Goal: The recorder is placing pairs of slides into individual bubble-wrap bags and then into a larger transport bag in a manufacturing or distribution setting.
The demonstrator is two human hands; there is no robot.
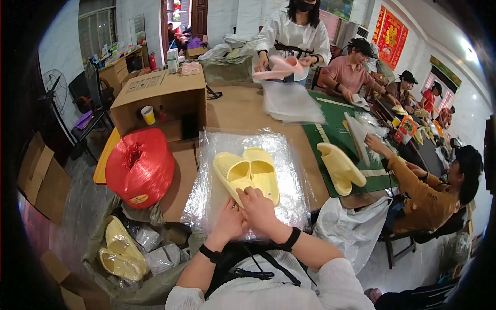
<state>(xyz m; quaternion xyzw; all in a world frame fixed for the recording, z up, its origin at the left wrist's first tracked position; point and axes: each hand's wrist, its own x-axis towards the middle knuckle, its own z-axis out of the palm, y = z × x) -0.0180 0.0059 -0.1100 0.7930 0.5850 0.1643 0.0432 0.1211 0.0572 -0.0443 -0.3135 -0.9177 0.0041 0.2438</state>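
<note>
Two forearms (316, 249) converge, wrists bent inward. Right hand (260, 211): fingers bent, tips apparently touching the yellow slippers (240, 171) just ahead. Left hand (231, 221): fingers curled, alongside. Opening and grip of both: cannot tell. Clear bags (211, 206) beneath the fingers, on desk (232, 109).

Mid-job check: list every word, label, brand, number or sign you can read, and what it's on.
I don't copy out wording; printing shows here:
Red wall banner: large gold characters.
Cardboard box: dark printing on top, too small.
Red twine roll: yellowish label, too small.
Mustard-brown top: small dark lettering, blurred.
Front yellow slippers: tiny dark mark, unreadable.
</note>
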